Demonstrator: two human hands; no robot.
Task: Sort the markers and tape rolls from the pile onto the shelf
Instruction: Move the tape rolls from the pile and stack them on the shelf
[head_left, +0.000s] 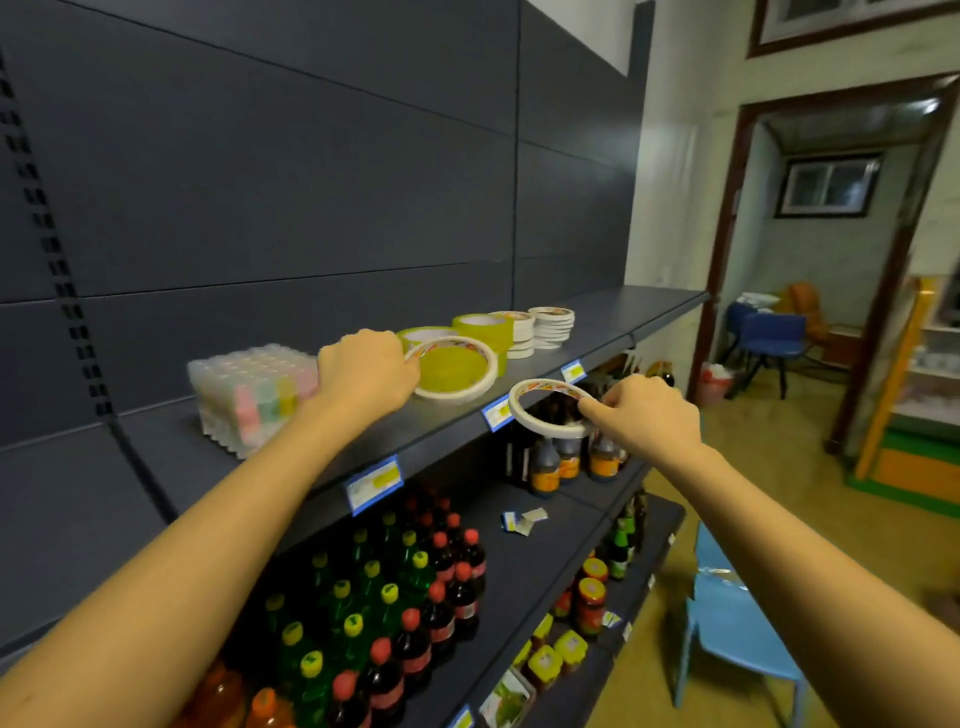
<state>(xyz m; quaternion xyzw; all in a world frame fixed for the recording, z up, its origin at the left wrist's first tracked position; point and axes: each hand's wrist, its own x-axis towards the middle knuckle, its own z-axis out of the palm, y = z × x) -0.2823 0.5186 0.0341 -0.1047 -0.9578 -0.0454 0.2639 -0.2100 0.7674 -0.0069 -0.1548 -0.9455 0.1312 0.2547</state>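
Head view: I am looking along a dark shelf (623, 312) with both bare arms reaching in from below.
Left hand: the left hand (363, 371) is gripping the near rim of a wide white tape roll (454, 399), with its fingers (410, 368) curled tight onto that rim.
Wide white tape roll: it is lying flat on top of a yellow tape roll (452, 371) on the shelf, and I am seeing yellow through its hole.
Right hand: the right hand (647, 410) is pinching a thin white tape roll (537, 427), with its fingers (592, 410) bent around the ring's far side.
Thin white tape roll: it is hanging tilted in the air just in front of the shelf's front edge, apart from the shelf.
Markers: a clear-wrapped marker pack (254, 395) in pastel colours is sitting on the shelf just beside the left wrist.
Other tape: a second yellow roll (485, 327) is sitting behind the first, and two white tape stacks (553, 325) are standing farther along the shelf.
Lower shelves: I am seeing soda bottles (415, 623) with red, yellow and green caps, and brown sauce bottles (545, 467) beneath the thin roll.
Shelf edge: blue price tags (374, 480) are hanging along the front.
Floor: a blue chair (737, 623) is standing at the right.
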